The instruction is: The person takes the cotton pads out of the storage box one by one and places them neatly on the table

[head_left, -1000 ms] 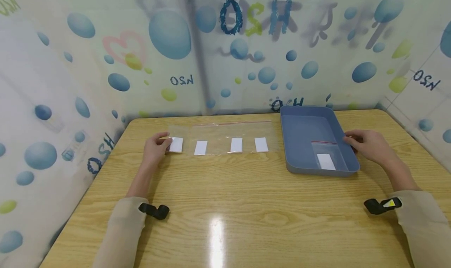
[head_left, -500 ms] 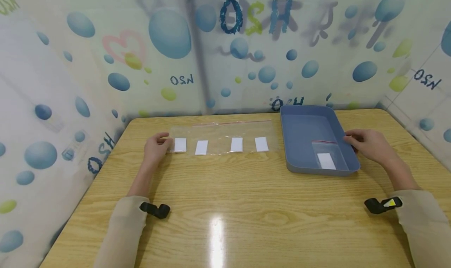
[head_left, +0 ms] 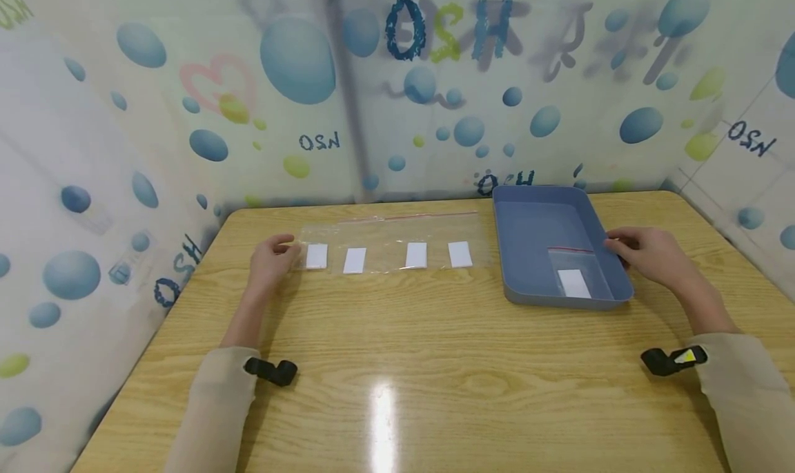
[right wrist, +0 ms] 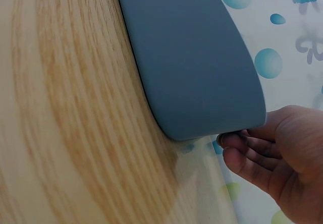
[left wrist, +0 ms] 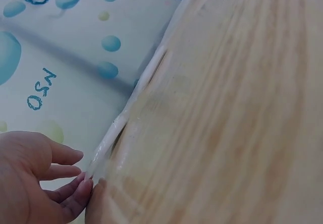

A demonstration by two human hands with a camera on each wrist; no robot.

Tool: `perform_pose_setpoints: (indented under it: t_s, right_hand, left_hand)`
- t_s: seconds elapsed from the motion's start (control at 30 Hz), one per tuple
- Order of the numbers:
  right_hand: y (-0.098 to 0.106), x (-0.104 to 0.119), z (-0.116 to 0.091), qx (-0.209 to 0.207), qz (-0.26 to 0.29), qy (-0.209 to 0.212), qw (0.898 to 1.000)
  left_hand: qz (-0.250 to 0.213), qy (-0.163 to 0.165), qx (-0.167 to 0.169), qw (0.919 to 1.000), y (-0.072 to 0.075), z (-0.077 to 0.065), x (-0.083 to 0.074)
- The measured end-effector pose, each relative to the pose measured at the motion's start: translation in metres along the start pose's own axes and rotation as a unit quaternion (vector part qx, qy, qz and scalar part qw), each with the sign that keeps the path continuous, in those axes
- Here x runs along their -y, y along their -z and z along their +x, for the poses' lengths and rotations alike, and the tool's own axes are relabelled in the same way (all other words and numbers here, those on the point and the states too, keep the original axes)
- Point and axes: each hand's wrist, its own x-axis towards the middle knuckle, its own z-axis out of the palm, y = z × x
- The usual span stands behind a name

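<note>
Several clear zip bags (head_left: 385, 235) lie in an overlapping row on the wooden table, each with a white rectangle low on it. At the left end of the row, my left hand (head_left: 272, 262) pinches the edge of the leftmost bag (head_left: 317, 235); thumb and fingertips meet on its plastic edge (left wrist: 113, 133) in the left wrist view. My right hand (head_left: 649, 255) grips the right wall of a blue-grey tray (head_left: 539, 214). Its fingers (right wrist: 247, 166) curl at the tray's edge in the right wrist view. Inside the tray lies one small zip bag (head_left: 573, 273) with a red seal line.
The wooden table (head_left: 435, 349) meets a patterned wall covering (head_left: 435, 128) at the back and on both sides. The tray stands at the back right, next to the row's right end. Black wrist cameras (head_left: 271, 371) sit at both sleeve cuffs.
The leftmost bag and its white rectangle have shifted slightly right, away from my left fingers' earlier cover. My right hand and the tray have stayed in place.
</note>
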Motion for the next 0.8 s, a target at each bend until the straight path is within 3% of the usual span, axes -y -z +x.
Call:
perform_pose_setpoints:
  t_s: [0.23,0.43,0.8]
  right_hand:
    - [-0.001,0.0,0.001,-0.001,0.004,0.002,1.0]
    - [-0.002,-0.002,0.002,-0.003,0.002,0.004,1.0]
    - [0.0,-0.001,0.0,-0.002,-0.002,0.008,1.0]
  left_hand:
    - [0.001,0.011,0.018,0.9998,0.005,-0.001,-0.002]
    - [-0.013,0.013,0.008,0.9998,0.004,-0.004,-0.005]
    - [-0.051,-0.021,-0.067,0.9962,-0.009,-0.008,-0.016]
